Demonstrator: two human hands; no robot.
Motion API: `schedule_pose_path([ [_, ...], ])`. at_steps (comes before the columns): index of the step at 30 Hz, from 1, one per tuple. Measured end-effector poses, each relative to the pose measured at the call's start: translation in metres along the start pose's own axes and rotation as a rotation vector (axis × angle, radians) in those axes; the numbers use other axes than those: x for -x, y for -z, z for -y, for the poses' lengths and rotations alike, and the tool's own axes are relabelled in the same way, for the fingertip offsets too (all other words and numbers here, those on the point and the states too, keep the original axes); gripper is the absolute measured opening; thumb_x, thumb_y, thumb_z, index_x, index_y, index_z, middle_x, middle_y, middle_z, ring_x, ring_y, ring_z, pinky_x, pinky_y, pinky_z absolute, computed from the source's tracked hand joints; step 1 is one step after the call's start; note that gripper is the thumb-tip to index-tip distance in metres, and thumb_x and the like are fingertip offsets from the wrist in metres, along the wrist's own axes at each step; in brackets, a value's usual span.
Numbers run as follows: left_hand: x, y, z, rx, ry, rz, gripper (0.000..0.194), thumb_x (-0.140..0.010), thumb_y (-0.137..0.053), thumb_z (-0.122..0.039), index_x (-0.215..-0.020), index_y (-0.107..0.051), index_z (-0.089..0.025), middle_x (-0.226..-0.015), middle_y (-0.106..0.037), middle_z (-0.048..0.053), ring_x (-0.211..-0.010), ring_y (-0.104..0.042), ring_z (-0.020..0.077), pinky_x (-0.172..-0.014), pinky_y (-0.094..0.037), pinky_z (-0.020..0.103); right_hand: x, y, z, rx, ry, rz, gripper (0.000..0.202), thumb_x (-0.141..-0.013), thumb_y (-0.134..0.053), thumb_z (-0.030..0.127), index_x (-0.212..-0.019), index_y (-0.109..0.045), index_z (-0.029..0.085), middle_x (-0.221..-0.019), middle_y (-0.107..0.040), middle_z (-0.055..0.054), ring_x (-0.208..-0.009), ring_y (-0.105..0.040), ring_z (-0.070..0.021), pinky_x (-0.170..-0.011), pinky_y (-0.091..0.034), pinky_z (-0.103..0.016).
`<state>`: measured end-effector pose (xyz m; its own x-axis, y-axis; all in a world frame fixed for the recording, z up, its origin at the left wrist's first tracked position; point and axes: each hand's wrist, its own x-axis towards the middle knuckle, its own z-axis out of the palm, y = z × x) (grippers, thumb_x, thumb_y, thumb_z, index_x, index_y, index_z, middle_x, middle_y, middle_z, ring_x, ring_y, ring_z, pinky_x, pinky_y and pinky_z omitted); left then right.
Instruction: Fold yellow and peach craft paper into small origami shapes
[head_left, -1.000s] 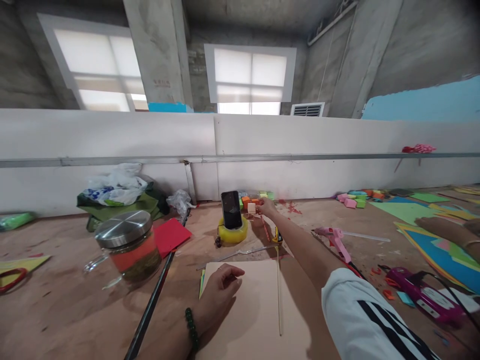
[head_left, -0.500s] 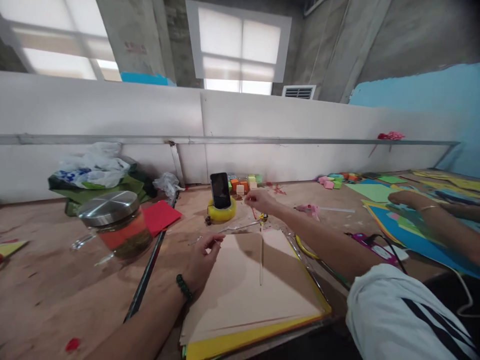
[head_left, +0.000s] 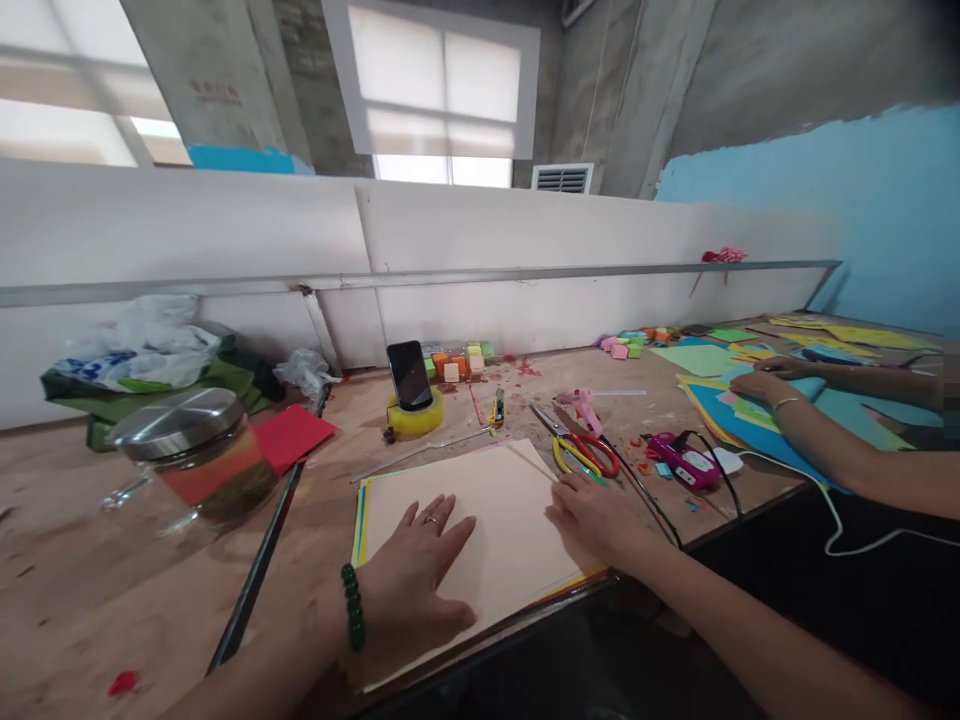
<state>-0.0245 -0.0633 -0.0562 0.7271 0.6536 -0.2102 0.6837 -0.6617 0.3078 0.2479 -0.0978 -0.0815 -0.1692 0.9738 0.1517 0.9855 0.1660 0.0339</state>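
A stack of coloured paper with a pale pink sheet (head_left: 495, 520) on top lies in front of me. My left hand (head_left: 420, 560) rests flat on its left half, fingers spread, a ring and a green bead bracelet on it. Over the stack's right edge, my right hand (head_left: 592, 510) has its fingers curled together. A thin stick (head_left: 536, 461) slants across the top right of the sheet, its lower end at those fingers; the grip itself is partly hidden. Just beyond that hand lie red-and-yellow-handled scissors (head_left: 577, 445). A yellow utility knife (head_left: 498, 408) and a thin metal rod (head_left: 420, 452) lie behind the stack.
A phone (head_left: 410, 375) leans in a yellow tape roll (head_left: 416, 415). At left stand a lidded glass teapot (head_left: 202, 460) and red paper (head_left: 296, 437). Paper cubes (head_left: 451, 370), a pink glue gun (head_left: 587, 410) and a purple device (head_left: 681, 460) lie about. A co-worker's hands (head_left: 765, 385) handle paper at right.
My left hand has moved from the stack's far left edge onto the sheet and spread. My right hand has drawn back from the cubes to the right edge. The stick has turned; the stack has shifted.
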Motion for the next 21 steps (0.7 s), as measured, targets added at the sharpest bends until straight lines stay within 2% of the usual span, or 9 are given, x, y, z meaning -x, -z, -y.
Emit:
schedule_pose_path([
  [2,0.004,0.002,-0.008,-0.027,0.014,-0.002,0.086,-0.067,-0.072,-0.043,-0.144,-0.042,-0.019,-0.154,-0.027,0.022,-0.143,-0.019,0.0393,-0.114,-0.013,0.06,0.003,-0.007,-0.013,-0.023,-0.081,-0.018,0.022,-0.093,-0.05,0.027,-0.085,-0.069,0.018,-0.094,-0.069,-0.011,-0.091,-0.064,-0.0246,-0.079,-0.05,-0.034],
  [4,0.009,0.002,-0.013,-0.071,0.032,0.044,0.092,-0.064,-0.074,-0.047,-0.145,-0.04,-0.017,-0.153,-0.027,0.025,-0.143,-0.019,0.0414,-0.113,-0.013,0.062,0.006,-0.013,-0.019,-0.045,-0.1,-0.054,0.025,-0.094,-0.047,0.027,-0.084,-0.069,0.019,-0.096,-0.069,-0.011,-0.091,-0.064,-0.0247,-0.08,-0.05,-0.036],
  [6,0.016,0.0,-0.016,-0.09,0.049,0.1,0.106,-0.058,-0.077,-0.053,-0.147,-0.035,-0.014,-0.153,-0.022,0.028,-0.142,-0.015,0.0442,-0.111,-0.012,0.065,0.011,-0.015,-0.021,-0.07,-0.064,-0.12,0.022,-0.092,-0.049,0.029,-0.089,-0.069,0.02,-0.105,-0.068,-0.012,-0.097,-0.063,-0.0267,-0.084,-0.049,-0.039],
  [8,0.024,-0.004,-0.017,-0.065,0.064,0.105,0.109,-0.057,-0.079,-0.053,-0.148,-0.033,-0.015,-0.154,-0.02,0.028,-0.143,-0.013,0.0443,-0.111,-0.012,0.066,0.016,-0.017,-0.02,-0.115,-0.006,-0.198,0.025,-0.091,-0.052,0.036,-0.103,-0.067,0.02,-0.117,-0.065,-0.014,-0.106,-0.06,-0.029,-0.089,-0.048,-0.042],
  [11,0.037,-0.013,-0.015,-0.006,0.1,0.054,0.098,-0.062,-0.079,-0.046,-0.147,-0.036,-0.023,-0.155,-0.022,0.022,-0.144,-0.014,0.0403,-0.112,-0.013,0.063,0.028,-0.022,-0.015,-0.223,0.085,-0.234,0.044,-0.088,-0.054,0.048,-0.124,-0.057,0.022,-0.124,-0.062,-0.014,-0.115,-0.056,-0.0299,-0.094,-0.048,-0.045],
  [14,0.047,-0.017,-0.01,0.036,0.137,0.009,0.084,-0.069,-0.075,-0.042,-0.144,-0.04,-0.028,-0.155,-0.027,0.016,-0.144,-0.019,0.0362,-0.113,-0.015,0.059,0.039,-0.03,-0.011,-0.279,0.122,-0.178,0.051,-0.083,-0.061,0.051,-0.127,-0.055,0.025,-0.127,-0.06,-0.013,-0.117,-0.055,-0.0326,-0.095,-0.048,-0.05],
  [16,0.052,-0.016,-0.004,0.059,0.167,-0.023,0.077,-0.071,-0.073,-0.042,-0.141,-0.045,-0.029,-0.154,-0.032,0.013,-0.143,-0.024,0.0349,-0.114,-0.018,0.057,0.042,-0.033,-0.011,-0.325,0.125,-0.153,0.05,-0.081,-0.062,0.05,-0.125,-0.056,0.026,-0.129,-0.059,-0.014,-0.12,-0.054,-0.0331,-0.096,-0.049,-0.05],
  [18,0.057,-0.014,0.003,0.066,0.216,-0.045,0.079,-0.068,-0.076,-0.044,-0.14,-0.048,-0.028,-0.154,-0.033,0.014,-0.142,-0.025,0.0356,-0.113,-0.021,0.055,0.042,-0.033,-0.012,-0.403,0.073,-0.163,0.045,-0.085,-0.058,0.047,-0.124,-0.056,0.025,-0.131,-0.057,-0.014,-0.121,-0.053,-0.031,-0.098,-0.049,-0.048],
  [21,0.061,-0.01,0.009,0.038,0.326,-0.034,0.096,-0.058,-0.081,-0.046,-0.143,-0.043,-0.024,-0.156,-0.023,0.018,-0.144,-0.019,0.038,-0.114,-0.022,0.054,0.037,-0.03,-0.013,-0.512,-0.086,-0.21,0.042,-0.089,-0.051,0.045,-0.124,-0.054,0.022,-0.128,-0.059,-0.015,-0.118,-0.057,-0.0292,-0.097,-0.049,-0.047],
])
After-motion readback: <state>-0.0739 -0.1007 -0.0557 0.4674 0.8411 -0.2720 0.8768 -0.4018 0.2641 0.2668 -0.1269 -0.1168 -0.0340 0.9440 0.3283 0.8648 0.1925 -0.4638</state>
